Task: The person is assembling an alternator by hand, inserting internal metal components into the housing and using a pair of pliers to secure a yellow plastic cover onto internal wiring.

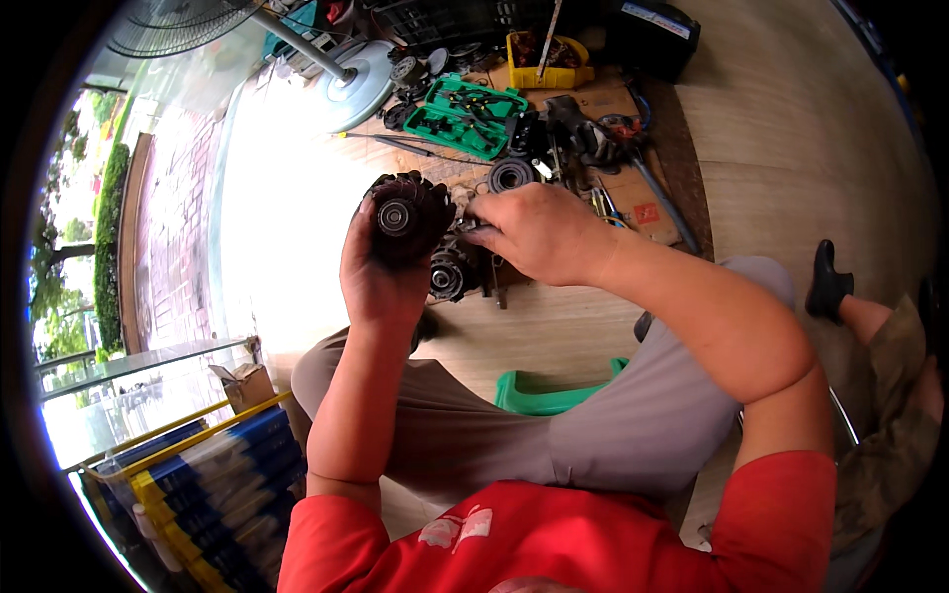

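Observation:
My left hand (pixel 388 295) is wrapped round a dark, round alternator rotor (pixel 420 225) and holds it up in front of me. Its toothed rim and the round bearing (pixel 395 216) at its middle face me. Just right of the rotor, my right hand (pixel 539 229) has its thumb and fingers pinched together. A small metallic thing shows at those fingertips, too small to name. Below the rotor lies a dark machine part with a round hub (pixel 448 278). A black pulley-like ring (pixel 510 175) lies beyond my right hand.
On the floor ahead lie an opened green tool case (pixel 463 117), a yellow bin (pixel 550 65) and a long-handled tool (pixel 660 193). A fan's round base (pixel 354 87) stands at far left. Near me are a green stool (pixel 554 395) and, at right, another person's shoe (pixel 828 281).

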### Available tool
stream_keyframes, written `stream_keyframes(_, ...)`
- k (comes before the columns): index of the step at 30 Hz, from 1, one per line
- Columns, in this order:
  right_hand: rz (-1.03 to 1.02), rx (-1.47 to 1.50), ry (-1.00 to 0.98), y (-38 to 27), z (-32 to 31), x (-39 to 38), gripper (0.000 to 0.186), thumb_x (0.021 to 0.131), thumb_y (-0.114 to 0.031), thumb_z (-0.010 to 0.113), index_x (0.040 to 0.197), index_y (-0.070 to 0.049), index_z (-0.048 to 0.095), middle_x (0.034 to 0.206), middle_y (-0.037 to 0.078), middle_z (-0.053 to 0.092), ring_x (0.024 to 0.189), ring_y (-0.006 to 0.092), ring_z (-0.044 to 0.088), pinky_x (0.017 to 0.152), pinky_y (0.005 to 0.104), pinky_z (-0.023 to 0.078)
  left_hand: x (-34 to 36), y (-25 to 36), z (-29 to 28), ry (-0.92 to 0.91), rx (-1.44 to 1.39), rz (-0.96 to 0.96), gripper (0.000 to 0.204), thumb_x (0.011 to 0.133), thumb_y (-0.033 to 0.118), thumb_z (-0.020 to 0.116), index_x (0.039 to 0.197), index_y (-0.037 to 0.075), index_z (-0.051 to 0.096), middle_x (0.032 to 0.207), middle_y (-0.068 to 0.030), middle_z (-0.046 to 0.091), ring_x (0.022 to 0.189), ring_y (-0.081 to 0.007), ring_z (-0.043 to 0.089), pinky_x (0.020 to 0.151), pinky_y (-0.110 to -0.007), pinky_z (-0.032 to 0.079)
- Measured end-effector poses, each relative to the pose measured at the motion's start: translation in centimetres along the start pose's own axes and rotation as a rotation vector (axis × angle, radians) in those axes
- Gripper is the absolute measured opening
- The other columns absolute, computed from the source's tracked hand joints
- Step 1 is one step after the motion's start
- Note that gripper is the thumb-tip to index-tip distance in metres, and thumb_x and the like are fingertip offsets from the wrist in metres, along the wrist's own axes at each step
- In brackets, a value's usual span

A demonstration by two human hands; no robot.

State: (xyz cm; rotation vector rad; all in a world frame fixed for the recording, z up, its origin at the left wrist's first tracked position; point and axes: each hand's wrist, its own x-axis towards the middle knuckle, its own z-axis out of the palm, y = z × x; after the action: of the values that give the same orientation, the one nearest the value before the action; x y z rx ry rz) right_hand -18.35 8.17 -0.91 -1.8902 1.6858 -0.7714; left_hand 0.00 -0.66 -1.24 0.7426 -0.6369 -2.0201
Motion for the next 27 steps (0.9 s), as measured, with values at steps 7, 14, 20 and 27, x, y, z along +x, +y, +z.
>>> stream_keyframes(7,0.038,-0.064,-0.043,-0.1,-0.3,-0.4,0.018,0.091,-0.022,0.054,0.091,-0.005,0.060,0.080,0.020,0.066,0.079,0.0381,0.065,0.071,0.0487,0.052,-0.4,1.0,-0.2,-0.007,-0.061,0.005,0.041,0.094,0.028,0.049,0.126,0.003,0.052,0.131,-0.0208,0.053,0.123,-0.0445,0.048,0.107,-0.059,0.034)
stream_keyframes(14,0.134,-0.147,-0.035,0.3,0.0,-0.7,0.016,0.091,-0.016,0.048,0.094,-0.006,0.059,0.080,0.019,0.067,0.081,0.0373,0.067,0.071,0.0482,0.052,-0.3,2.1,0.0,0.046,-0.066,0.032,0.042,0.094,0.028,0.049,0.127,0.001,0.051,0.130,-0.0214,0.053,0.123,-0.0439,0.048,0.106,-0.059,0.035)
stream_keyframes(20,0.144,-0.219,0.011,2.5,0.4,-1.4,0.017,0.093,-0.022,0.054,0.087,-0.006,0.057,0.073,0.018,0.064,0.075,0.0381,0.064,0.065,0.0485,0.050,0.0,2.9,-0.3,-0.007,-0.081,0.027,0.044,0.094,0.027,0.049,0.128,0.000,0.050,0.130,-0.0215,0.054,0.121,-0.0432,0.050,0.106,-0.058,0.036)
stream_keyframes(27,0.325,-0.255,-0.242,2.8,-0.9,-3.4,0.043,0.090,-0.025,0.060,0.127,-0.006,0.049,0.132,0.026,0.047,0.122,0.0362,0.051,0.097,0.0462,0.044,-0.3,1.1,-1.0,0.019,0.011,0.007,0.040,0.095,0.027,0.046,0.126,0.001,0.051,0.129,-0.0201,0.055,0.122,-0.0402,0.051,0.105,-0.057,0.038)
